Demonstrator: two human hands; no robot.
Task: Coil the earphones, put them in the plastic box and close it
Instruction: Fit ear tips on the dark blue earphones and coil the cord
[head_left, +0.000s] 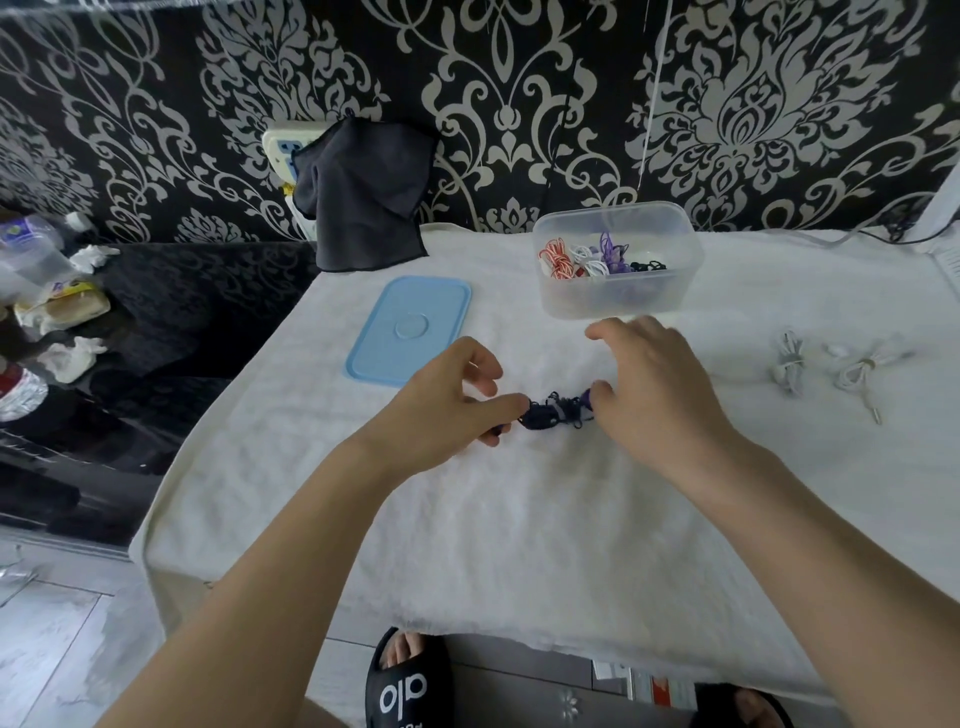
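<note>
Earphones: dark earphones (553, 410), black and purple cord bunched in a small tangle, lie on the white towel (467, 545) between the two hands, nearer the camera than the box.
Left hand: left hand (447, 405) comes in from the left, thumb and forefinger pinching the left end of the dark earphones; the other fingers are curled loosely above.
Right hand: right hand (649, 384) is at the right end of the bundle, thumb touching the cord, the fingers spread and fairly straight, reaching toward the box; whether it actually grips the cord cannot be told.
Box: clear plastic box (618, 260) stands open behind the hands, with red-and-white, white, purple and black coiled earphones inside.
Lid: blue lid (410, 330) lies flat on the towel, left of the box and apart from it.
White earphones: two white earphones (831, 369) lie loosely coiled on the towel, well to the right.
Cloth: dark cloth (363, 197) hangs against the patterned wall behind the lid.
Foot: black slipper (405, 680) shows below the towel's near edge.
</note>
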